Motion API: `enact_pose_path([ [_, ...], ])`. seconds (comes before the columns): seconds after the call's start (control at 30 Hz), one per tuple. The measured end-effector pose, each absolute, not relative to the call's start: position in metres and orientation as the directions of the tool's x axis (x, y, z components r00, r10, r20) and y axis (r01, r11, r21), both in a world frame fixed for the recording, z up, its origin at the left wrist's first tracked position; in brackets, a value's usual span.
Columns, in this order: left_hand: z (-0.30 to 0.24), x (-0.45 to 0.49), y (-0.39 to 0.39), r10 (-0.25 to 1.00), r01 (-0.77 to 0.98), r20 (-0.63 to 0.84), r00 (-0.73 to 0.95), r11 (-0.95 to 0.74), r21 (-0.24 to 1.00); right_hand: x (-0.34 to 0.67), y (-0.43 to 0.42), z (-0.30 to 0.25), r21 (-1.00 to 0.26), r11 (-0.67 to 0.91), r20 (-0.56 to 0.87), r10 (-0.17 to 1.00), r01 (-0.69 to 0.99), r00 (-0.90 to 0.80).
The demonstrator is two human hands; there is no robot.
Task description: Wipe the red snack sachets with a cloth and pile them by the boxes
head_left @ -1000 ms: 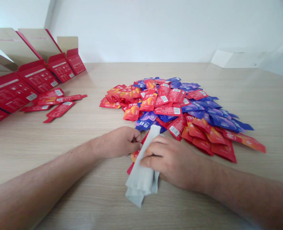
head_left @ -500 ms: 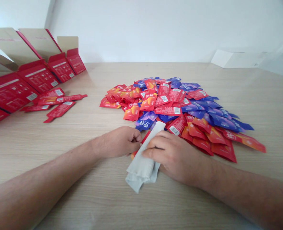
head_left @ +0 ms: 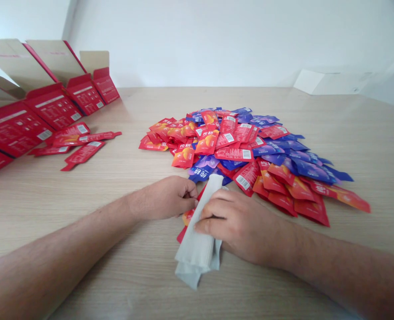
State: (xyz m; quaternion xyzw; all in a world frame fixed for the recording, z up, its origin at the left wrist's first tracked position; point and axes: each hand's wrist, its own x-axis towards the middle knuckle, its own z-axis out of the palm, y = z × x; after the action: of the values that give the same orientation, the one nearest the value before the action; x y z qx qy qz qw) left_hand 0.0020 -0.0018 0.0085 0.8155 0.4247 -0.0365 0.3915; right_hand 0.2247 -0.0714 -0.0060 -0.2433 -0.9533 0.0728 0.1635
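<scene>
Pressing on a folded pale gray cloth [head_left: 198,249], the right hand [head_left: 243,226] grips it with fingers laid across its middle, while the left hand [head_left: 165,198] is curled nearly shut, fingertips at the cloth's edge. The cloth lies on the wooden table [head_left: 283,284] at six o'clock, its top end over a heap of red and blue packets [head_left: 236,151]. Open red boxes [head_left: 53,106] stand at ten o'clock, loose packets [head_left: 83,153] just before them.

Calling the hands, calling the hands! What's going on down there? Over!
Right hand on folded grey cloth. Left hand curled beside it. Red sachet partly under the cloth, sachet pile just ahead. Over!
</scene>
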Motion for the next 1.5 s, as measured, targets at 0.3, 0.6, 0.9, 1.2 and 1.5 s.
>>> enact_pose_path([
  [0.3,0.0048,0.0002,-0.0001,0.664,0.714,-0.38,0.644,-0.343,0.61,0.2255,-0.0725,-0.007,-0.205,0.869,0.273,0.492,0.449,-0.827],
  [0.6,0.0034,-0.0004,0.0002,0.662,0.709,-0.376,0.648,-0.344,0.616,0.2246,-0.0709,-0.0071,-0.203,0.868,0.272,0.495,0.453,-0.825],
  [0.9,0.0044,0.0005,0.0,0.661,0.716,-0.385,0.643,-0.342,0.609,0.2265,-0.0705,-0.0075,-0.216,0.851,0.285,0.524,0.479,-0.803],
  [1.2,0.0026,0.0,-0.0011,0.657,0.715,-0.394,0.643,-0.331,0.616,0.2265,-0.0708,-0.009,-0.232,0.814,0.289,0.58,0.532,-0.761],
  [1.5,0.0041,0.0011,-0.0013,0.657,0.714,-0.399,0.64,-0.317,0.624,0.2263,-0.071,-0.0087,-0.232,0.81,0.297,0.586,0.538,-0.754],
])
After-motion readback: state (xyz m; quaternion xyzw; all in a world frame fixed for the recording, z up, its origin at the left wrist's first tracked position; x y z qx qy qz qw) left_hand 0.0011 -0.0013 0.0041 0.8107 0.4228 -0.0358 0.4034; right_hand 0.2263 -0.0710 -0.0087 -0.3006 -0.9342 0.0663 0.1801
